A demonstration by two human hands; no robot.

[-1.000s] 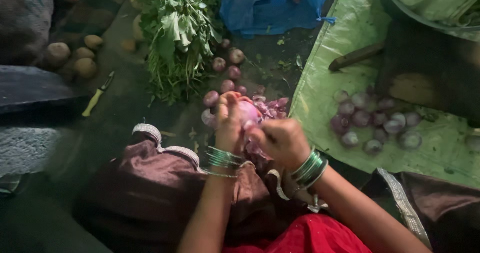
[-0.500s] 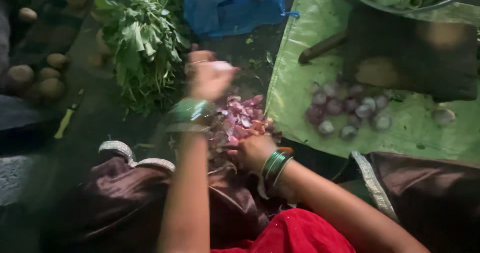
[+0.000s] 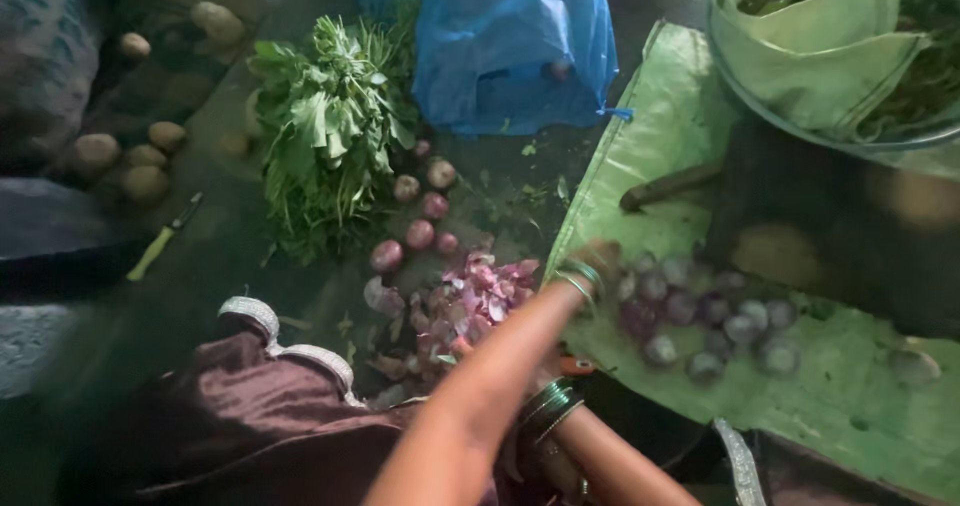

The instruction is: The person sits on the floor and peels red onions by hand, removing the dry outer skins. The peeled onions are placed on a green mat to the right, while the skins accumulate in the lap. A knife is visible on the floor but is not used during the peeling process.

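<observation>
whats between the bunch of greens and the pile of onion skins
Head view: a few unpeeled red onions lie on the floor between the greens and the onion skins.

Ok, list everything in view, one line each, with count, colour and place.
peeled onions: about a dozen, pale purple, on the green sheet at right
unpeeled onions: about five, red-purple, on the floor below the greens
onion skins: one heap, pink-purple, centre
leafy greens: one bunch, green, upper left
plastic bag: one, blue, top centre
green sheet: one, right
potatoes: several, brown, far left
small knife: one, yellow handle, left
left hand: bangled, stretched over the peeled onions
right hand: bangled wrist, bottom centre, hand mostly hidden
</observation>
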